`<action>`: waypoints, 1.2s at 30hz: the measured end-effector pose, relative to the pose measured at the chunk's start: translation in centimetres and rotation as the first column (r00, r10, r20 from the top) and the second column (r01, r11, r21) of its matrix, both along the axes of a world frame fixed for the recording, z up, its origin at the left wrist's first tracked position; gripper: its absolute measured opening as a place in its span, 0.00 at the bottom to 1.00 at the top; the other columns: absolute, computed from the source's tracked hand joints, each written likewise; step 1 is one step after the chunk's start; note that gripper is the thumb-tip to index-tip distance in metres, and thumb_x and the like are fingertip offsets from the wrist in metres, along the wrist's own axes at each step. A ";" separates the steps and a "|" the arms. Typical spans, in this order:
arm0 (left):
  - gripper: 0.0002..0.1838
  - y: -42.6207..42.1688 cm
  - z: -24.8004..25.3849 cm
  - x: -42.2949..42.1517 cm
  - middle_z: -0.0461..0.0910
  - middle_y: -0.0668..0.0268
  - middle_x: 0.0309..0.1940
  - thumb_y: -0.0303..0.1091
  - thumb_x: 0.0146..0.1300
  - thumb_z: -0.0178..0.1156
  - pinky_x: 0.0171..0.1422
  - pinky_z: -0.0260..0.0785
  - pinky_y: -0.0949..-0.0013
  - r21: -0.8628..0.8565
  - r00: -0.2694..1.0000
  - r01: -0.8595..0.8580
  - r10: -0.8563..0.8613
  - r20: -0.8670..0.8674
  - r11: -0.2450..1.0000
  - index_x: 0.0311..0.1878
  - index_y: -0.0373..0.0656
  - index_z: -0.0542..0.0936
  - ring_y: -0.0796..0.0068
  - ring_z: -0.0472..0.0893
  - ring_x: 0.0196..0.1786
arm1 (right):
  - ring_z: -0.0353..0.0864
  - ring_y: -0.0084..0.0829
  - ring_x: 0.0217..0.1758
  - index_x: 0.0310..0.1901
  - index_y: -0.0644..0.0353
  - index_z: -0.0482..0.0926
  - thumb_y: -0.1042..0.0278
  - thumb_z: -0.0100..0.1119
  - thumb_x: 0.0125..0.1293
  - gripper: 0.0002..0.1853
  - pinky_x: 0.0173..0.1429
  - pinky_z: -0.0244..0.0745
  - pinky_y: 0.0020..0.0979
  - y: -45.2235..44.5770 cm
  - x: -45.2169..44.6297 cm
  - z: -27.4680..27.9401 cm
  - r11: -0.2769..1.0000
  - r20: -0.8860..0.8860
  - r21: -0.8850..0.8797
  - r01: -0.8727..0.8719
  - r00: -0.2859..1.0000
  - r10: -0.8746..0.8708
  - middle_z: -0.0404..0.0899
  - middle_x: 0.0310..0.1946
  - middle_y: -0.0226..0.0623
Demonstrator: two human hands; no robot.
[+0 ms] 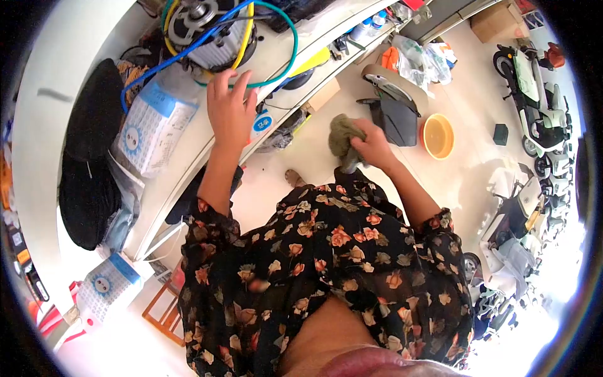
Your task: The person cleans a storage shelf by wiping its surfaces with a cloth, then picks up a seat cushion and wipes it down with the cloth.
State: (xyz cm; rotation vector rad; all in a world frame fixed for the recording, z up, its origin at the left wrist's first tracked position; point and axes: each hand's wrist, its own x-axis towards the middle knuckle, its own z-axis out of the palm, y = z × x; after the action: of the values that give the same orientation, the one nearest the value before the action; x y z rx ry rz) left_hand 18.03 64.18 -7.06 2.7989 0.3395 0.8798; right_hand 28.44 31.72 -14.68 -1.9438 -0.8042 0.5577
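My right hand (pixel 372 146) is closed around a crumpled olive-green cloth (pixel 343 137), which hangs in front of my body above the floor. My left hand (pixel 230 108) reaches over the edge of a white shelf (pixel 188 141), its fingers apart and nothing in them. Just beyond those fingertips sits a grey finned motor (pixel 217 41) with blue, yellow and green cables. The green cable (pixel 294 53) loops past my left fingers; whether they touch it I cannot tell. Left of this hand a blue-and-white printed package (pixel 154 129) lies on the shelf.
A yellow basin (pixel 438 136) stands on the floor beside a dark grey bin-like container (pixel 396 119). Plastic bags (pixel 419 60) and a cardboard box (pixel 499 22) lie farther back. Scooters (pixel 531 103) line the right side. Black cushion-like items (pixel 91 157) rest at the shelf's left.
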 end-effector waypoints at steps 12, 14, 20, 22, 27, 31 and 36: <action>0.26 -3.0 -1.1 2.6 0.69 0.62 0.71 0.31 0.58 0.62 0.76 0.54 0.39 0.226 0.963 -0.079 0.133 -0.233 0.971 0.62 0.59 0.82 0.55 0.66 0.73 | 0.82 0.30 0.46 0.57 0.67 0.78 0.74 0.59 0.63 0.20 0.54 0.76 0.32 -3.6 15.1 -0.2 0.964 -0.067 0.131 0.233 0.972 -0.226 0.84 0.43 0.44; 0.28 -3.3 -0.1 2.2 0.67 0.62 0.72 0.35 0.58 0.65 0.77 0.51 0.38 0.173 0.937 -0.109 0.160 -0.311 0.979 0.65 0.60 0.80 0.54 0.64 0.74 | 0.83 0.32 0.46 0.56 0.66 0.79 0.74 0.60 0.63 0.19 0.54 0.77 0.33 -5.0 17.7 -0.6 0.963 -0.072 0.141 0.231 0.972 -0.223 0.84 0.42 0.46; 0.24 -6.7 -1.2 4.9 0.73 0.58 0.64 0.36 0.59 0.68 0.71 0.61 0.44 0.106 0.971 -0.225 0.233 -0.060 0.968 0.59 0.47 0.80 0.49 0.70 0.66 | 0.84 0.37 0.45 0.56 0.65 0.79 0.75 0.59 0.62 0.19 0.55 0.77 0.34 -7.0 23.7 -1.5 0.976 -0.060 0.081 0.204 0.978 -0.200 0.84 0.42 0.44; 0.19 -8.6 -0.2 9.1 0.75 0.57 0.60 0.31 0.59 0.67 0.66 0.65 0.46 0.118 0.993 -0.115 0.114 0.014 0.986 0.55 0.46 0.81 0.48 0.73 0.62 | 0.83 0.36 0.46 0.57 0.65 0.78 0.75 0.58 0.63 0.20 0.55 0.76 0.33 -6.9 24.7 -0.9 0.983 -0.079 0.072 0.171 0.983 -0.165 0.83 0.44 0.45; 0.23 -8.1 0.8 18.8 0.73 0.63 0.69 0.28 0.58 0.62 0.72 0.63 0.43 0.307 0.986 -0.012 0.061 -0.152 0.952 0.56 0.61 0.85 0.55 0.73 0.68 | 0.77 0.21 0.43 0.55 0.69 0.78 0.73 0.57 0.69 0.15 0.51 0.74 0.27 -3.9 24.5 0.1 0.955 -0.148 0.245 0.169 0.980 -0.135 0.82 0.40 0.32; 0.23 -4.0 -1.7 21.2 0.75 0.63 0.67 0.25 0.59 0.61 0.70 0.67 0.50 0.197 0.985 0.000 0.034 -0.167 0.980 0.56 0.63 0.86 0.57 0.74 0.66 | 0.77 0.23 0.44 0.55 0.68 0.78 0.73 0.57 0.69 0.15 0.51 0.74 0.28 -2.8 23.2 0.9 0.959 -0.103 0.238 0.153 0.986 -0.132 0.82 0.42 0.33; 0.24 -3.0 -2.5 21.9 0.78 0.63 0.65 0.23 0.62 0.58 0.67 0.71 0.62 -0.027 1.000 0.017 -0.017 -0.017 0.999 0.57 0.63 0.86 0.57 0.76 0.63 | 0.77 0.25 0.46 0.56 0.67 0.78 0.74 0.58 0.68 0.15 0.53 0.74 0.29 -2.0 22.0 1.5 0.955 0.031 0.242 0.171 0.982 -0.184 0.81 0.42 0.35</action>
State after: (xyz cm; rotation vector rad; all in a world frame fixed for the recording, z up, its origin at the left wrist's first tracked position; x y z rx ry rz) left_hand 39.91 61.20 -9.53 2.7825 0.3268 0.8412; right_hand 50.43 29.75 -13.23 -1.7912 -0.6872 0.2876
